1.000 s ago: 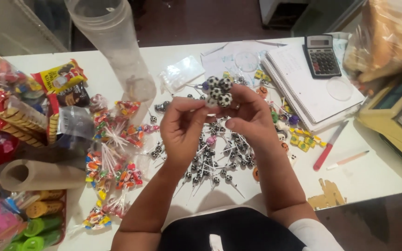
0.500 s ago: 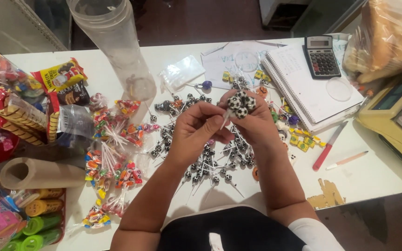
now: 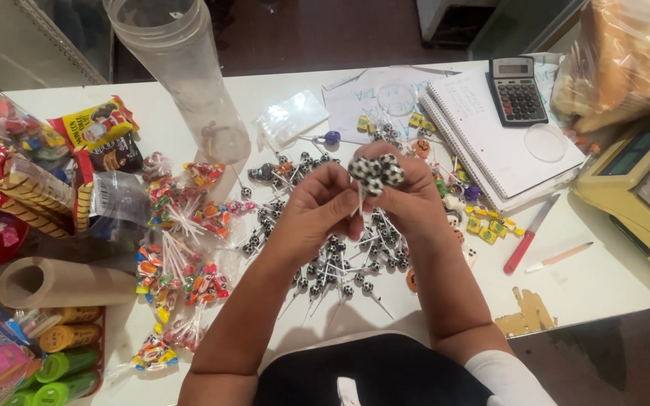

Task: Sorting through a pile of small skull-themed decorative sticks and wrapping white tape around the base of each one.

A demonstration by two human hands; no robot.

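Holding small bunch of football lollipops point(image 3: 376, 174) above worktop point(image 3: 611, 286): light, hard heads, thin sticks; best gripped at sticks. Left hand point(image 3: 317, 207) & right hand point(image 3: 409, 197) fingers pinching sticks. Loose pile point(image 3: 340, 267) underneath.

- Overall light: warm indoor light is falling from above, lighting the white table point(image 3: 280, 83) evenly and brightly.
- Far edge: the floor beyond the table is lying dim, close to black.
- Shadows: soft shadows are gathering under the left hand point(image 3: 317, 210) and right hand point(image 3: 408, 199), and a broader one is spreading at the near table edge.
- Glare: the clear plastic jar point(image 3: 182, 75) and the bag at far right point(image 3: 626, 53) are catching pale highlights.
- Sharpness: the centre is reading fairly crisp; the fingers are showing slight motion blur.
- Edges: wide-angle distortion is bending the table corners, and left-side packets are softening.
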